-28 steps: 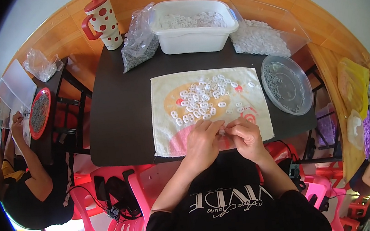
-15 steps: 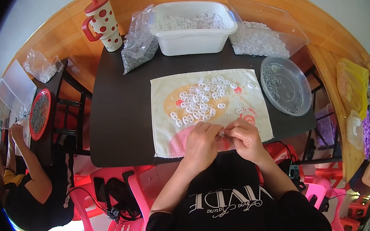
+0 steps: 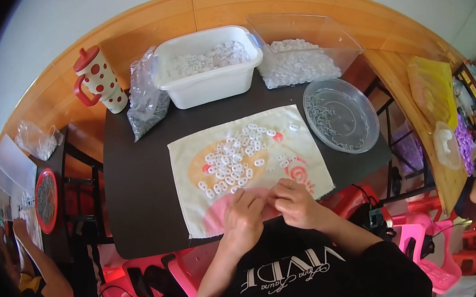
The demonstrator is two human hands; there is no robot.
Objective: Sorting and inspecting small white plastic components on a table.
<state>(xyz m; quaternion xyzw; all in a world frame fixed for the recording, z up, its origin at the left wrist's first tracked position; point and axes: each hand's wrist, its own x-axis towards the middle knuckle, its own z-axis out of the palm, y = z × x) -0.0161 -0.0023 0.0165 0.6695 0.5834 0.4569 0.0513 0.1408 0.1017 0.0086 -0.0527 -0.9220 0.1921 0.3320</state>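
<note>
- My left hand and right hand meet at the near edge of the cloth, fingertips touching. Both are curled and pinching something small between them; what exactly is hidden by my fingers.
- Just beyond my hands lies the heap of small white rings, spread over the middle of the cloth. Too many to count, several dozen at a guess.
- Handling judgement: the rings look like light, stiff plastic, smooth enough to slip. Best taken one at a time by the rim with thumb and forefinger (the cloth should keep them from skidding).
- The cloth sits on the dark worktop.
- To my right: one clear round dish holding small grey metal bits.
- Far edge: one white tub of white pieces, one clear bin likewise, one plastic bag of grey parts.
- One red-dotted lidded cup stands far left.
</note>
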